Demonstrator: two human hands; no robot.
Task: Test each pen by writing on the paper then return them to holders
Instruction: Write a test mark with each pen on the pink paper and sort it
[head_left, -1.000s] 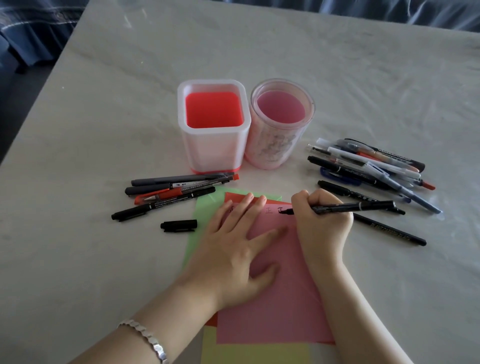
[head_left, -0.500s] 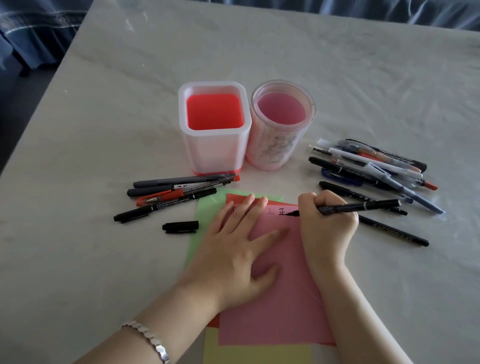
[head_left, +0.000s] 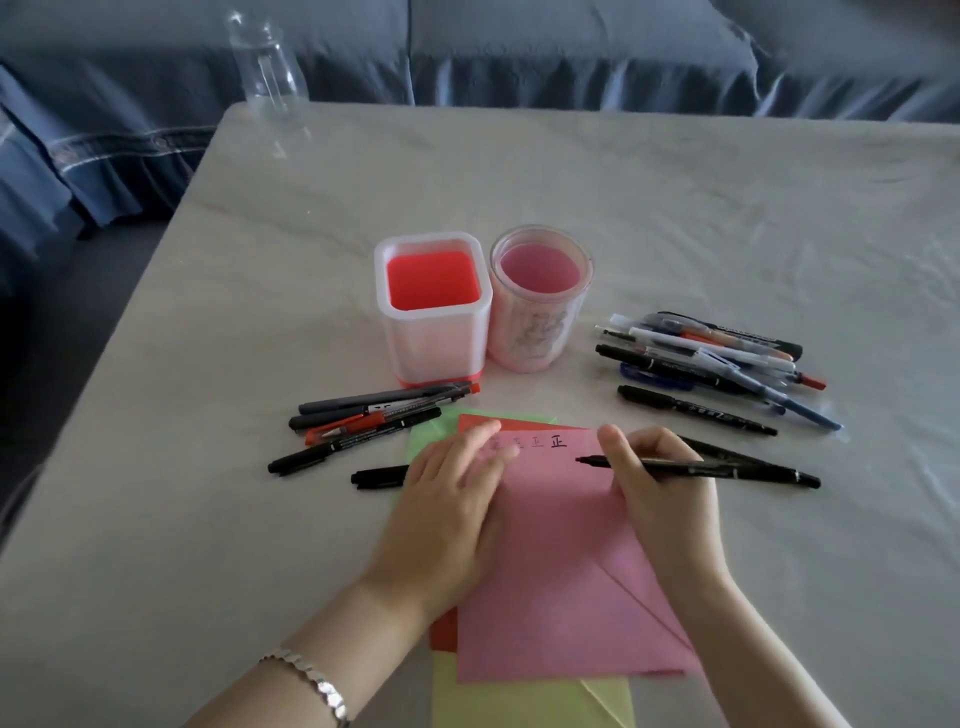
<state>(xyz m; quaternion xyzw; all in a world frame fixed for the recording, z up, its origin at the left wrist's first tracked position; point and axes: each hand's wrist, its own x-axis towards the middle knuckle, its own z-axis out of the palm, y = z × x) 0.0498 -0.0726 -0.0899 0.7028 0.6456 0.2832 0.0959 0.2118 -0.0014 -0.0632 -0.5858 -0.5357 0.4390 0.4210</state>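
My right hand (head_left: 662, 491) grips a black marker (head_left: 727, 469), its uncapped tip pointing left just above the pink paper (head_left: 550, 571). Written characters (head_left: 540, 442) run along the paper's top edge. My left hand (head_left: 447, 512) lies flat on the paper's left side, fingers spread. The marker's black cap (head_left: 376, 477) lies on the table left of my left hand. Two empty holders stand behind the paper: a square one with a red inside (head_left: 432, 306) and a round pink one (head_left: 540, 299).
Several pens (head_left: 374, 418) lie in a group left of the paper, and a larger pile of pens (head_left: 711, 358) lies to the right. Green, red and yellow sheets (head_left: 530, 701) sit under the pink one. A clear bottle (head_left: 267, 67) stands at the table's far left edge, before a blue sofa.
The marker tip has lifted off the paper and moved slightly right after finishing a character. My left hand has shifted a little left. The view has tilted up, showing the sofa and bottle.
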